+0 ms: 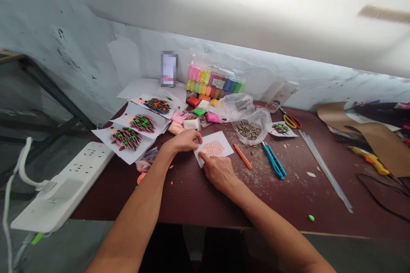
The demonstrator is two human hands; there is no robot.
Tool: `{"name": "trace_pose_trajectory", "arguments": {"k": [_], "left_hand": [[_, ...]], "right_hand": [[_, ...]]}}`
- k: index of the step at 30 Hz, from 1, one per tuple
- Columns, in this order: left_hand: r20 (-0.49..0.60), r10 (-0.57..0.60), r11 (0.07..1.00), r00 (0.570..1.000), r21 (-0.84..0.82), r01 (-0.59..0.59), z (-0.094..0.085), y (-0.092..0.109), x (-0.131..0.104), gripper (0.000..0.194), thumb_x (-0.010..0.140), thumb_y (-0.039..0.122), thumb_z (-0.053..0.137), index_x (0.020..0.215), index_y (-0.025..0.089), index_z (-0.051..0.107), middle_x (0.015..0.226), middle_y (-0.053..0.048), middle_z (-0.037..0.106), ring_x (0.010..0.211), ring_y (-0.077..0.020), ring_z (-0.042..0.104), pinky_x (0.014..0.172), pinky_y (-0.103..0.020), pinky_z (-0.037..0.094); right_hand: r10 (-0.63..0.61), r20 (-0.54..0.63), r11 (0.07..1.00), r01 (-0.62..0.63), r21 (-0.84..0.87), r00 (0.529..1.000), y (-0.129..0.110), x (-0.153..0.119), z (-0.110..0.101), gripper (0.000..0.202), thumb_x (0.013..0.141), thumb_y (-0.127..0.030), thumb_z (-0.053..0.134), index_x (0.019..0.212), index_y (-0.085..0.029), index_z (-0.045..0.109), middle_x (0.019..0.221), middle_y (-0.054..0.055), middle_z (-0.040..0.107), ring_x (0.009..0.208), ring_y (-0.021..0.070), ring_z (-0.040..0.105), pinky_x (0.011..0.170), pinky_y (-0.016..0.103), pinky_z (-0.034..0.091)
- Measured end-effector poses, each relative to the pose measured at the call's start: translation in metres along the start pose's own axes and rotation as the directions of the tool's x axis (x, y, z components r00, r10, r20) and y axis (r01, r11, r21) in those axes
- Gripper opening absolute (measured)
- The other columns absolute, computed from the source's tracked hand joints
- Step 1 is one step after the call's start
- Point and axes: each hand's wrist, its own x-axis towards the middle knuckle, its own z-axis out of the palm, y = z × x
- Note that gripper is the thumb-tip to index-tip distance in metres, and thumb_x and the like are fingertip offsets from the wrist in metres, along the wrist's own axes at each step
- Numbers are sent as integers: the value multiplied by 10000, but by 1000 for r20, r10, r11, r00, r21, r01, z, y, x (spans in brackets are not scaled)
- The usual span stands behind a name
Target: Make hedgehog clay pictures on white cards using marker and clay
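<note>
A small white paper card [226,144] with an orange hatched, rounded drawing [214,148] lies on the table before me. At its left edge rests my left hand [187,140], fingers bent and closed. My right hand [220,172] comes from below, its index fingertip at the lower left of the drawing and the other fingers curled under. Whatever lies between the fingertips is hidden. To the right of the card are an orange crayon-like stick [242,156] and a teal utility knife [274,160]. Behind it stands a white tub [191,124] among colored clay packets [199,111].
Finished-looking hedgehog cards [126,138] overlap at left beside a power strip [68,185]. A plastic bag of striped seeds [248,130], scissors [291,121], clear glue sticks [326,172] and a yellow glue gun [371,161] lie rightward. A clay pack [214,83] leans against the wall.
</note>
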Motion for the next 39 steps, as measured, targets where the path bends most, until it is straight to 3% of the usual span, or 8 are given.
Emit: {"name": "trace_pose_trajectory", "arguments": {"k": [8,16,23,33,39], "left_hand": [[-8,14,1000,1000,22,-14,-1,0,0,410,629,130,527,995,112,713,756,-12,606,624,-126,493,549,-235,307],[-4,12,1000,1000,8,-12,0,-1,0,418,620,126,526,995,113,710,742,-9,606,625,-130,503,552,-236,317],[-12,9,1000,1000,-8,-9,0,-1,1,395,620,111,532,975,113,706,698,6,572,602,-119,485,523,-230,280],[-9,4,1000,1000,17,-3,-1,2,0,389,615,104,528,961,115,706,686,12,566,591,-115,478,519,-232,280],[-18,5,1000,1000,27,-5,-1,2,0,394,619,104,529,967,116,714,712,-1,585,601,-121,481,534,-237,294]], "right_hand": [[31,-41,996,-27,89,999,5,0,0,420,962,-225,382,1354,-260,528,992,92,753,889,216,698,701,276,396],[12,-11,999,-12,34,1000,4,1,0,415,966,-218,363,1339,-246,543,963,103,757,852,238,706,660,287,393],[20,-69,996,-14,89,997,6,1,3,450,950,-223,386,1379,-255,515,995,93,756,875,219,699,693,280,402],[3,5,997,-3,72,1000,-2,2,1,483,965,-220,372,1434,-277,473,978,103,756,872,218,697,739,295,423],[-15,-8,999,16,42,1000,-3,2,3,487,969,-208,364,1444,-269,452,961,115,758,859,233,709,705,300,434]]}}
